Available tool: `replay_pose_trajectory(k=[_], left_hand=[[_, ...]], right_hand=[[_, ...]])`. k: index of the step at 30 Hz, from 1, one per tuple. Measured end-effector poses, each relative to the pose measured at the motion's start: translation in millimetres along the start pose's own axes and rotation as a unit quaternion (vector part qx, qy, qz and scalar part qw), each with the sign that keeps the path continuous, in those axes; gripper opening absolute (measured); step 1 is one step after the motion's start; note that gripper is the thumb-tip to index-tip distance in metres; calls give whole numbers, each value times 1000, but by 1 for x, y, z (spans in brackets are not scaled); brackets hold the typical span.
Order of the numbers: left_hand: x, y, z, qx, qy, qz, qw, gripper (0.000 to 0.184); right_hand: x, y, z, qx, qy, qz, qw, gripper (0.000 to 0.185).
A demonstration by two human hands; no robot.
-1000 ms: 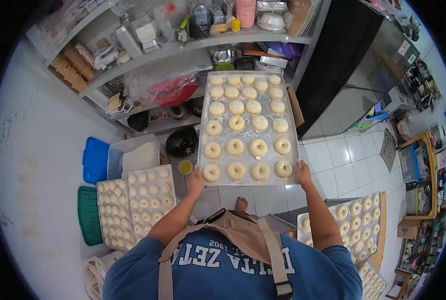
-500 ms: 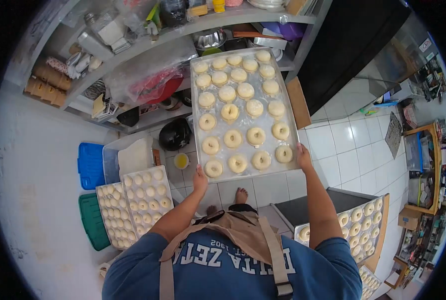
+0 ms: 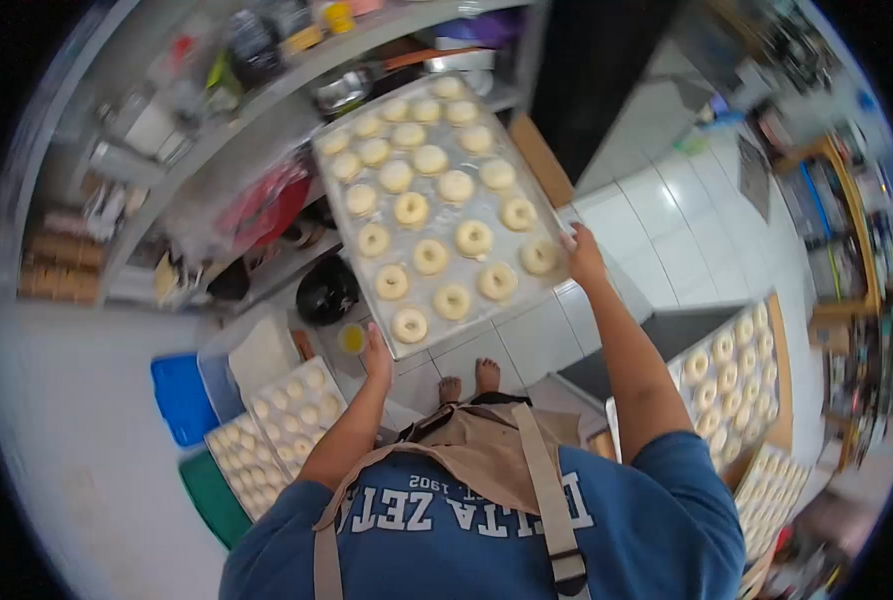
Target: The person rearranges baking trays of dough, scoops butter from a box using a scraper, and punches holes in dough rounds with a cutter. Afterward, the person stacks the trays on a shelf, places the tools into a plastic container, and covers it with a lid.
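A large metal tray (image 3: 420,291) is held out in front of my body, slanted in the view. Rows of pale dough pieces lie on it. Those nearer me are rings, such as this dough ring (image 3: 410,324), while the farther ones are mostly round, like this dough round (image 3: 429,159). My left hand (image 3: 378,356) grips the tray at its near left corner. At the right side, near the other close corner, my right hand (image 3: 585,255) is closed on the rim. The fingers under the tray are hidden.
Shelves (image 3: 277,95) crowded with kitchenware stand ahead. A black rounded object (image 3: 328,290) and a cup of yellow liquid (image 3: 352,339) are left of the tray. More dough trays lie at lower left and right, including a right-hand tray (image 3: 712,378). Blue lid (image 3: 197,398) at left.
The tray has swung left and turned counter-clockwise in the view, with both hands still holding it. The surroundings have shifted as my head moved, and both feet now show more fully.
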State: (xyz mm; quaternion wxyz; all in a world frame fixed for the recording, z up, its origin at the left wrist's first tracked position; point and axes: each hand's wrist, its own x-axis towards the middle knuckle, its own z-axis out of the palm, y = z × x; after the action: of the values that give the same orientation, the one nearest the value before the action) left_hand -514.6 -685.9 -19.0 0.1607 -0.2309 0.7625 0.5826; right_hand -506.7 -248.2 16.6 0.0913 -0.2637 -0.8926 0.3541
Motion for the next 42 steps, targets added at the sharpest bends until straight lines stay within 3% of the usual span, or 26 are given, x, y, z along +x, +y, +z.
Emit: replay_pose_trajectory(k=[4,7,10,12,16,19,22,25,31,34,36,38,42], left_hand=[[16,22,14,-69,-3,39,997,62],[29,20,17,-35,33,14,999,61],[27,6,5,75,61,66,993,51],[2,13,16,94,62,65,992,50],[-23,0,23,89,42,142,985,53],[-25,-1,31,119,59,99,986,52],[-35,14,40,72,35,59,995,51],[-24,8,60,34,78,66,994,49],[-29,9,58,-54,62,144,986,35],[-23,9,48,-16,39,115,992,28],[-10,3,46,-63,13,91,994,22],[-7,-2,42,-101,14,78,992,23],[-3,35,37,-139,-5,65,988,32]], right_hand=[[-2,-29,-5,-134,70,14,988,48],[12,-30,15,-79,-70,59,993,34],[11,-31,32,-95,-15,58,994,24],[-10,-47,2,-136,-33,82,987,20],[-27,-2,6,-128,-12,79,989,24],[-25,22,8,-129,-6,67,989,28],[-16,32,3,-128,-19,84,988,31],[-7,34,-7,-121,-41,83,988,31],[4,35,-15,-96,-70,78,990,33],[1,33,-16,-100,-71,121,985,35],[2,32,-21,-103,-88,154,979,37],[-4,25,-25,-137,-22,148,979,43],[-43,-35,-73,-75,125,53,988,48]])
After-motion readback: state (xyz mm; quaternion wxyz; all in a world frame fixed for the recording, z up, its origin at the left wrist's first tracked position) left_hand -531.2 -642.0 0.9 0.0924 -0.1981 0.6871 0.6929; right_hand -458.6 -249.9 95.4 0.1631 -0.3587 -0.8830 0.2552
